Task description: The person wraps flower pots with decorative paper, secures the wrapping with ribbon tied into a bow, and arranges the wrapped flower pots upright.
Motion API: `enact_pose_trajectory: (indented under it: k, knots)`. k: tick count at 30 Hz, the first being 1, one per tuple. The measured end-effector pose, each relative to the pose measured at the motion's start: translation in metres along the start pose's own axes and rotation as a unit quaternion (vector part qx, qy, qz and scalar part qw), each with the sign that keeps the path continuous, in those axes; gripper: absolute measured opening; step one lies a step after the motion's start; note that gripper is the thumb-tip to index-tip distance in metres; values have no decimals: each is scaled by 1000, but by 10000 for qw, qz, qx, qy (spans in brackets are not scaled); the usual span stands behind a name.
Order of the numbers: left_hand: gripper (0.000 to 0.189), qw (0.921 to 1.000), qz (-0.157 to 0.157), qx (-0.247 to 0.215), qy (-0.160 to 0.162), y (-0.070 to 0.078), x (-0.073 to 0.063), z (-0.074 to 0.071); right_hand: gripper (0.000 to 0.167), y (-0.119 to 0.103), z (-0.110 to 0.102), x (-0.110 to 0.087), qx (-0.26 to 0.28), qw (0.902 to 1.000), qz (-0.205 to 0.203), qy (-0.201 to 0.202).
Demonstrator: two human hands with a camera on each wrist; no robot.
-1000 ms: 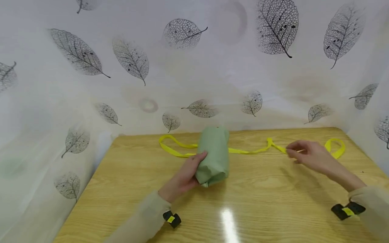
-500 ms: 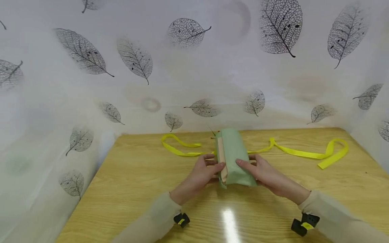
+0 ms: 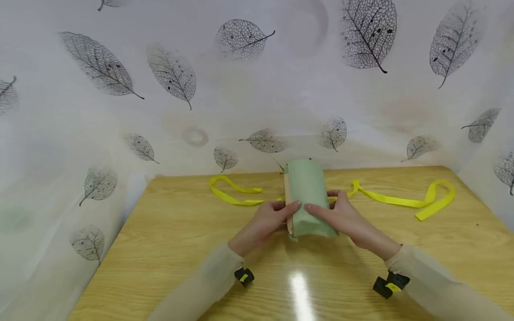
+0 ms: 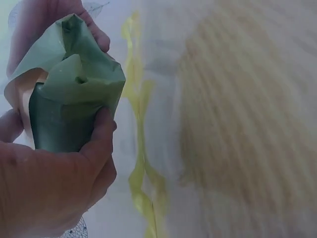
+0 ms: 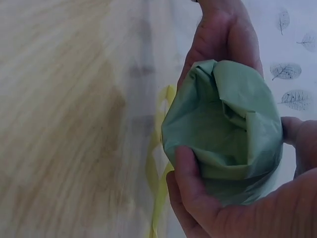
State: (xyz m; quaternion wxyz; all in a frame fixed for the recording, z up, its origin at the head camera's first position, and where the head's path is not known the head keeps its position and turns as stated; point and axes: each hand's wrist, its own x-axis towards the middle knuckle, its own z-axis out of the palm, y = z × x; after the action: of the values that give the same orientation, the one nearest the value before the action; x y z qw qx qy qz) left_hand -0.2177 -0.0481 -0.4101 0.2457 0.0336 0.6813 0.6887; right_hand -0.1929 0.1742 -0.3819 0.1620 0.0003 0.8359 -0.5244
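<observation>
A bundle wrapped in green paper (image 3: 307,183) is held between both hands over the table. My left hand (image 3: 261,223) grips its left side, thumb on top, and my right hand (image 3: 353,218) grips the right side in the same way. A tan strip (image 3: 287,191) shows along the bundle's left edge. Tiny red tips (image 3: 310,159) and a thin dark stem stick out at the far end. In the right wrist view the near end of the green paper (image 5: 223,168) is folded inward and creased; what is inside is hidden. Behind the bundle lies yellow ribbon (image 3: 393,199).
The ribbon stretches across the back of the wooden table (image 3: 168,249), with a loop at left (image 3: 218,191) and a curled end at right. A pale curtain (image 3: 257,98) printed with leaves hangs behind the table's far edge.
My right hand has left the ribbon at right and taken the bundle's right side. The bundle has shifted right and turned, baring the tan strip, and has lately risen slightly.
</observation>
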Motion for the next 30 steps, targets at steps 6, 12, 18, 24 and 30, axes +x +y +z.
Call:
enact_pose_trajectory:
  k: [6,12,18,24,30]
  knots:
    - [70,9998,-111,122,125,3,17,-6,117,-3,-4,28,-135,9996,122,-195]
    - [81,9991,-294,34,302,-3,34,-15,115,3,-6,53,-302,9979,158,-548]
    - [72,9989,-420,200,97,-8,43,-21,94,11,-8,66,170,9928,200,-1165]
    - [70,9964,-459,700,-132,-3,40,-26,82,14,-7,67,209,9902,303,-1345]
    - [68,9896,-626,1226,-420,-3,24,-30,83,16,5,51,175,9902,205,-1368]
